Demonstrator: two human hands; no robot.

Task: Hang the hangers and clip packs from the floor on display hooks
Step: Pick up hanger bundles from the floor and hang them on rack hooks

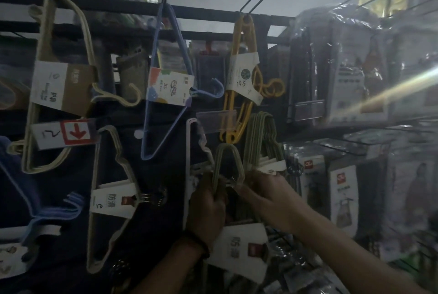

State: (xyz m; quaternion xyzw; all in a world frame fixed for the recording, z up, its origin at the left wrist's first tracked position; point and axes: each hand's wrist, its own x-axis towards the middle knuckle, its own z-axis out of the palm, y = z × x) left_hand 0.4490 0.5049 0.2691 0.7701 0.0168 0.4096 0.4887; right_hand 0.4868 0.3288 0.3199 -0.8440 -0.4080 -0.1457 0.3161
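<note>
Display rack (pixel 142 9): dark bars with wire hooks, spanning the field above and behind both hands.
Hung green hangers (pixel 260 132): a bundle already on the rack, just above the right hand's grip and behind it.
Green hanger pack (pixel 228 161): the pack in hand; long axis near upright, its looped corner standing above both grips, its body running down below them.
Paper card (pixel 239 251): wraps the pack's lower part, below the left wrist.
Left hand (pixel 208 208): fingers curled tight round the pack's left limb, carrying it.
Right hand (pixel 265 192): fingertips closed on the pack's right limb, level with the other grip; the nearer hand to the hung bundle.
Metal glint (pixel 231 179): between the two grips, inside the loop; possibly a hook tip, but the dim view leaves this unsure.
Coming move: probably to slip the looped corner over a hook up and behind the grips.
</note>
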